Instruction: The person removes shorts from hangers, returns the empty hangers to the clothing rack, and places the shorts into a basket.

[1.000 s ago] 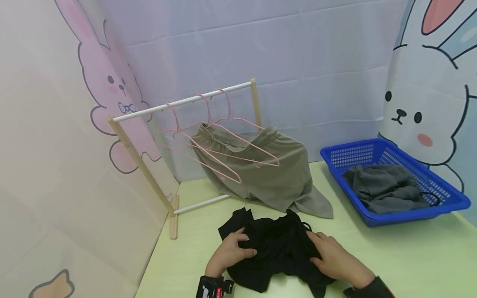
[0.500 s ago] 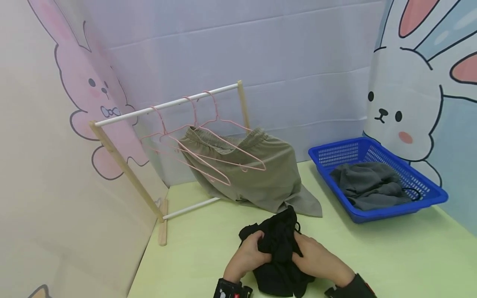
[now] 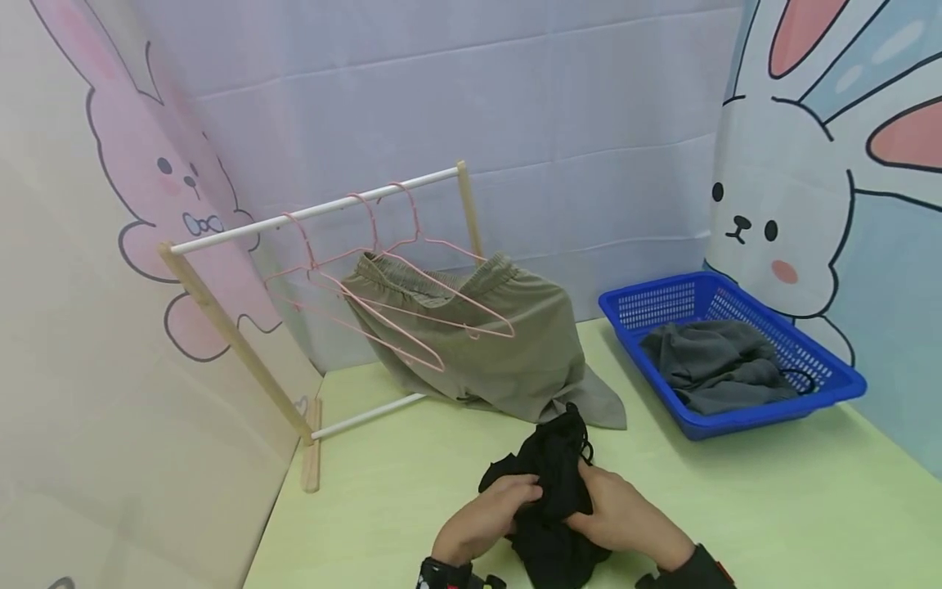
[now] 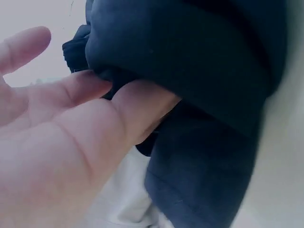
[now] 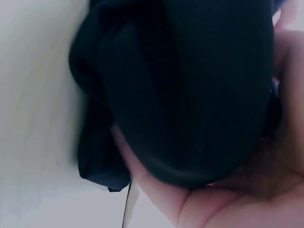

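A bunched black garment (image 3: 555,466) with a thin cord loop at its upper right is between both hands, at the front of the table. My left hand (image 3: 487,517) holds its left side; in the left wrist view the thumb runs under a fold of the black cloth (image 4: 190,57), while other fingers spread at the left. On the opposite side my right hand (image 3: 627,517) grips the garment. Its fingers reach round a thick fold (image 5: 190,95) in the right wrist view. Folds hide some of the fingertips.
Behind the hands stands a wood-and-white rack (image 3: 316,211) carrying several pink hangers (image 3: 419,335). Olive-grey elastic-waist clothing (image 3: 508,352) droops by the rack onto the table (image 3: 390,507). A blue basket (image 3: 765,421) at the right contains dark grey cloth (image 3: 714,368).
Both hands have come closer together, gathering the spread black garment into a narrower bundle. The head view has turned, so rack and basket appear farther left.
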Demonstrator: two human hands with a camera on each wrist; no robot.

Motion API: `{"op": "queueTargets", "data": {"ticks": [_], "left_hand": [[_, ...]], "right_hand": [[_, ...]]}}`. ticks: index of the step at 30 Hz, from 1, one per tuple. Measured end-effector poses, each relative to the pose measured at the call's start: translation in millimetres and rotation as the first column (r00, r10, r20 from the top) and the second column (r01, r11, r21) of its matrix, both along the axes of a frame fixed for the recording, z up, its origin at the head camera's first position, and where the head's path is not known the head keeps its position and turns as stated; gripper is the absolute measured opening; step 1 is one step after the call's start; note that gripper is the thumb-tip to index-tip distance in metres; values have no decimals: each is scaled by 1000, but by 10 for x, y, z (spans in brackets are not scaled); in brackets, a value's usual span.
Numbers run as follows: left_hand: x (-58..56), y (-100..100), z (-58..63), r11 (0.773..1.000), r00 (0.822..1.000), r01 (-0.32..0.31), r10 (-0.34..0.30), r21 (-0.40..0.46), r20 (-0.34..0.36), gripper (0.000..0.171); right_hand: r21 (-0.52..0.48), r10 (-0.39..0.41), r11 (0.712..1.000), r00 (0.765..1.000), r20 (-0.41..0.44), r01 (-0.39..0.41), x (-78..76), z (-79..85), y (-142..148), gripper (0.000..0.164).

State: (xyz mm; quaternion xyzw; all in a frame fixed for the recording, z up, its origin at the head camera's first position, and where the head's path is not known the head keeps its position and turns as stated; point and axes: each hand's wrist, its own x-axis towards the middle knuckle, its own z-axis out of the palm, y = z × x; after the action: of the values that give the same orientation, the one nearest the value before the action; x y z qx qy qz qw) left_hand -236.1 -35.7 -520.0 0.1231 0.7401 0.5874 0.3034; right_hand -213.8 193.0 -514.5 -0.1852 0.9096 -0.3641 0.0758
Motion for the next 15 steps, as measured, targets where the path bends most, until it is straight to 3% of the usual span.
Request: {"op": "queueTargets", "data": {"ticks": [2, 4, 6, 9, 15], "left_hand": [[9, 49, 30, 999, 997, 8, -11, -45, -72, 56], [13, 124, 42, 995, 982, 4, -23, -102, -185, 50], [35, 192, 65, 985, 963, -50, 5, -163, -268, 44], [42, 271, 92, 981, 948, -97, 41, -165, -315, 30], [14, 369, 248, 979, 916, -136, 65, -155, -397, 29]], "right_hand": [[8, -37, 999, 999, -18, 37, 17, -8, -4, 84], [10, -81, 997, 997, -15, 81, 28, -12, -16, 81], [19, -128, 992, 992, -10, 128, 34, -22, -30, 78], [29, -185, 982, 983, -1, 185, 44, -32, -36, 76], [-56, -228, 973, 972, -64, 225, 95, 48, 53, 74]]}}
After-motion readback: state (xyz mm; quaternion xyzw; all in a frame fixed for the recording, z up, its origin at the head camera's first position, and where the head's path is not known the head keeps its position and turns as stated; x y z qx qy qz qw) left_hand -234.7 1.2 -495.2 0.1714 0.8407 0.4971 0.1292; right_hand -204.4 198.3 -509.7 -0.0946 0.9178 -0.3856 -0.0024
